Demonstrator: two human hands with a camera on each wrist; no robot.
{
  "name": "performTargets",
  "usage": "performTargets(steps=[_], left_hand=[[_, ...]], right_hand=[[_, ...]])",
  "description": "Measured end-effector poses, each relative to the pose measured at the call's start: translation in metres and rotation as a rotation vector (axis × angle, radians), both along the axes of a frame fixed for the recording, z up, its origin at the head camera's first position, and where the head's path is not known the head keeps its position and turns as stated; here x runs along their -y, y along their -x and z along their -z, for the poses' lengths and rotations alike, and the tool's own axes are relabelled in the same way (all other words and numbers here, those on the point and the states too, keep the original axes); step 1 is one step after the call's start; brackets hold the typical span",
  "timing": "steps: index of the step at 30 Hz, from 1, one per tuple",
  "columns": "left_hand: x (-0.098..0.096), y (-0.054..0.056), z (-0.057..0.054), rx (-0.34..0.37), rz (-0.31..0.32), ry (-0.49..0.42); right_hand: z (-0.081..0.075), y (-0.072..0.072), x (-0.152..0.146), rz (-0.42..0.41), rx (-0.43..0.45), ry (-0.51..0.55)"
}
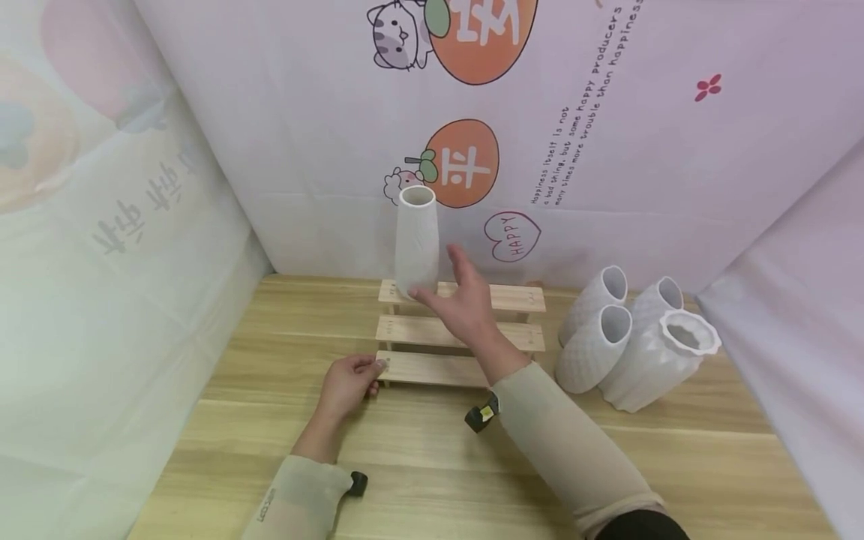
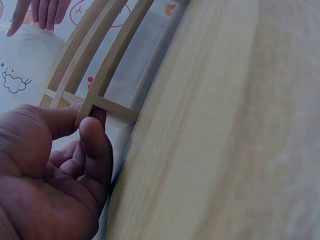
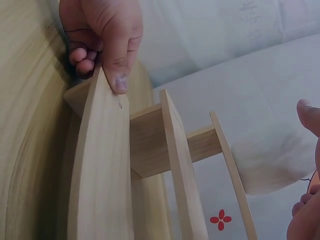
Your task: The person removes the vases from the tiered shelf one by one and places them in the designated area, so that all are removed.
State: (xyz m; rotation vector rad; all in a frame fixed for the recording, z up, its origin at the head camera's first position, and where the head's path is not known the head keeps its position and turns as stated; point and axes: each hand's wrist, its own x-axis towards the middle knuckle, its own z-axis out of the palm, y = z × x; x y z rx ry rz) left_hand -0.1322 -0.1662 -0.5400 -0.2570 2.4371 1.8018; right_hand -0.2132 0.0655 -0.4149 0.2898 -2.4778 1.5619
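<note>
A white vase [image 1: 417, 244] stands upright on the top step at the left end of a three-step wooden rack [image 1: 432, 369]. My right hand [image 1: 466, 301] is just right of the vase, thumb and fingers spread. Its thumb overlaps the vase's lower edge in the head view; whether it touches, I cannot tell. My left hand [image 1: 349, 384] pinches the left end of the lowest step between thumb and fingers. That pinch shows closely in the left wrist view, where the left hand [image 2: 60, 170] holds the board [image 2: 112, 57]. The vase [image 3: 270, 160] appears blurred in the right wrist view.
Several other white vases stand grouped right of the rack, among them a textured one [image 1: 594, 349] and one with a wavy rim [image 1: 658, 367]. The wooden table [image 1: 418, 457] meets a printed cloth wall [image 1: 324, 150] behind the rack, with cloth sides left and right.
</note>
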Motion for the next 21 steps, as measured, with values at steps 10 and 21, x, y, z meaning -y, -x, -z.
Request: performTargets(steps=[10, 21], left_hand=[[0.0, 0.001, -0.001, 0.015, -0.008, -0.023], [0.0, 0.0, -0.002, 0.016, -0.001, -0.013]], right_hand=[[-0.005, 0.013, 0.016, -0.004, 0.025, 0.052], [-0.005, 0.02, 0.024, 0.007, 0.042, 0.052]])
